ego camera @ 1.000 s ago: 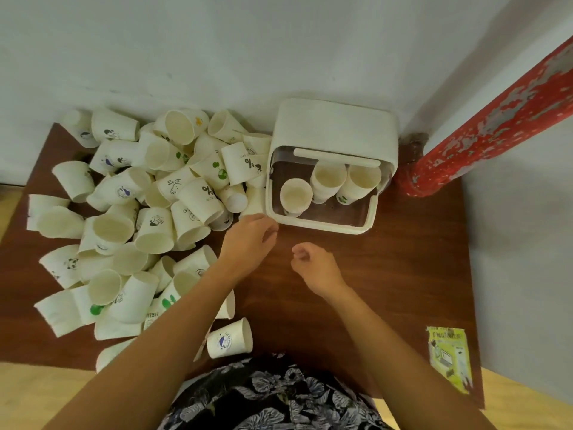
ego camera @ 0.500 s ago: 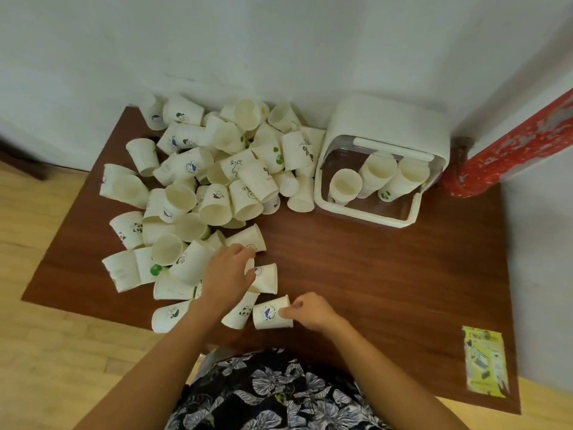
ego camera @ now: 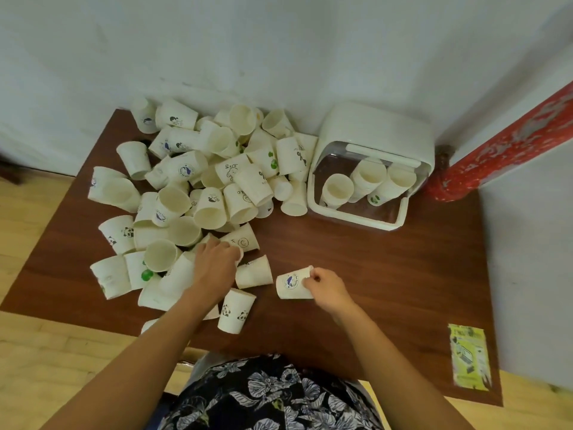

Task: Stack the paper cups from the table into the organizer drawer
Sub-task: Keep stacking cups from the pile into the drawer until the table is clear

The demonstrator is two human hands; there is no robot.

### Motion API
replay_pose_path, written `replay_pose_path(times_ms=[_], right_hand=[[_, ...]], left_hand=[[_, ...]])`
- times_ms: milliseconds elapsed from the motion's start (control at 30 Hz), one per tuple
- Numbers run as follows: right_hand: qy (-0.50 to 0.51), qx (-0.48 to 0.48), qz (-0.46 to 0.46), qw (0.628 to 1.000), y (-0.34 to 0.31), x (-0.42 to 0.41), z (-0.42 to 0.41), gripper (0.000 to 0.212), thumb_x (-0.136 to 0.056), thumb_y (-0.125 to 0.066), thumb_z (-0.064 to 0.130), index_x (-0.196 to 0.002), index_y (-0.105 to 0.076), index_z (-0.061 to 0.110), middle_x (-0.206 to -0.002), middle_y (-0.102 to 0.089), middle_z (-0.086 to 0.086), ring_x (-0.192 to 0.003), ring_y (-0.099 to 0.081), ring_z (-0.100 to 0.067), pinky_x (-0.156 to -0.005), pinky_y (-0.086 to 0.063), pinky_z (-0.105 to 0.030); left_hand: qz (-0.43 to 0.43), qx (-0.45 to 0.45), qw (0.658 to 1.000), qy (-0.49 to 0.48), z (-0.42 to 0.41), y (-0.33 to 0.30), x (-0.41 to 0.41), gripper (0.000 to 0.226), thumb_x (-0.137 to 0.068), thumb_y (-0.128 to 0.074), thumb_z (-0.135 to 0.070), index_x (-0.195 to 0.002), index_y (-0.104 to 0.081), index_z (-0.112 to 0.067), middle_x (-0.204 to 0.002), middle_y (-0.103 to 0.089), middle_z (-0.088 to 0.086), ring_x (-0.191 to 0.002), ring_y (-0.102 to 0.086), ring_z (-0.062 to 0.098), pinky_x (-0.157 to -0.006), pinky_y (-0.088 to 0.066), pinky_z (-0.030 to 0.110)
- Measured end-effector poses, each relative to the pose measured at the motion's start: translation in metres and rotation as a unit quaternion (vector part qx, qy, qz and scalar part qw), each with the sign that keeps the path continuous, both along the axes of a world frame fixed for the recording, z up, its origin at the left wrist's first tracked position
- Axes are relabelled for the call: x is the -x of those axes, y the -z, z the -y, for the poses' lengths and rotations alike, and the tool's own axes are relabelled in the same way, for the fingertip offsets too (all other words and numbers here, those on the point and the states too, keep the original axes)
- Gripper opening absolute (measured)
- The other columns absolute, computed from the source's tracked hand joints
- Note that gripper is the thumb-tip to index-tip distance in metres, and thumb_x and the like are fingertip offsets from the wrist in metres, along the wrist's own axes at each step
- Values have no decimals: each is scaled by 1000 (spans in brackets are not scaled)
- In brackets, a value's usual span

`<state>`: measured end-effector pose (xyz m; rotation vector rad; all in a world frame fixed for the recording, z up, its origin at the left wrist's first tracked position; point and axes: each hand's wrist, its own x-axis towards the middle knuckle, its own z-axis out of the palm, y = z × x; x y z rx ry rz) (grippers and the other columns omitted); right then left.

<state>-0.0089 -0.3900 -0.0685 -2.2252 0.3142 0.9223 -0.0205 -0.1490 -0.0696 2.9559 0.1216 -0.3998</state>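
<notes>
A heap of several white paper cups (ego camera: 198, 187) covers the left half of the brown table (ego camera: 372, 268). The white organizer drawer (ego camera: 356, 217) stands pulled out at the back right, with three cup stacks (ego camera: 366, 180) inside. My right hand (ego camera: 325, 285) pinches the rim of a cup with a blue whale print (ego camera: 291, 285), lying on its side near the table's middle. My left hand (ego camera: 215, 265) lies over the near edge of the heap, fingers curled on a cup (ego camera: 240, 254) that is mostly hidden beneath them.
A panda-print cup (ego camera: 235, 310) and another loose cup (ego camera: 252, 276) lie between my hands. A yellow-green leaflet (ego camera: 469, 356) sits at the table's front right corner. A red pillar (ego camera: 508, 141) rises right of the organizer. The wall runs behind.
My right hand has lifted the whale-print cup and shifted it right, away from the front edge. My left hand stays at the heap's near edge. The camera view shifted slightly.
</notes>
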Motion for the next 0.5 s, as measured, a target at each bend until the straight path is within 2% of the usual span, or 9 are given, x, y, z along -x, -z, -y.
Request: replay_pose_path(times_ms=[100, 167, 233, 300, 367, 500], right_hand=[[16, 17, 69, 997, -15, -20, 9, 17, -96, -54, 24, -93, -64, 10, -119, -65, -2, -98, -61, -17, -60, -44, -25], [36, 25, 116, 992, -25, -34, 14, 18, -96, -55, 25, -104, -66, 14, -123, -66, -1, -102, -62, -16, -63, -42, -20], [60, 28, 170, 983, -35, -51, 18, 20, -97, -53, 25, -111, -66, 16, -122, -67, -1, -100, -62, -14, -70, -45, -21], [86, 25, 234, 968, -44, -67, 22, 19, -99, -51, 24, -106, -66, 17, -110, -70, 0, -89, -62, -11, -74, -51, -28], [97, 40, 308, 946, -50, -82, 27, 18, -99, -49, 24, -96, -65, 15, -93, -70, 0, -80, -61, -12, -71, -51, -30], [72, 96, 402, 908, -55, -116, 37, 18, -100, -49, 25, -94, -64, 17, -83, -63, 5, -78, -58, -12, -63, -40, -20]], left_hand=[[60, 56, 997, -14, 4, -17, -15, 20, -87, -58, -12, -98, -72, -22, -101, -68, -2, -99, -53, 23, -82, -38, 36], [102, 117, 988, -13, 11, -32, -26, 16, -85, -62, -11, -96, -72, -18, -96, -69, -1, -91, -55, 23, -75, -43, 36], [128, 183, 975, -19, 22, -47, -41, 14, -86, -63, -11, -98, -69, -15, -96, -66, -2, -92, -56, 21, -73, -45, 35], [150, 230, 962, -13, 35, -59, -57, 13, -87, -63, -13, -99, -67, -15, -95, -63, -3, -90, -56, 17, -73, -45, 31], [172, 257, 951, -2, 49, -68, -75, 11, -85, -63, -13, -96, -67, -14, -91, -62, -3, -84, -57, 16, -72, -47, 31], [172, 284, 943, 10, 71, -75, -111, 7, -87, -62, -15, -93, -66, -14, -88, -59, -2, -81, -56, 16, -74, -50, 36]])
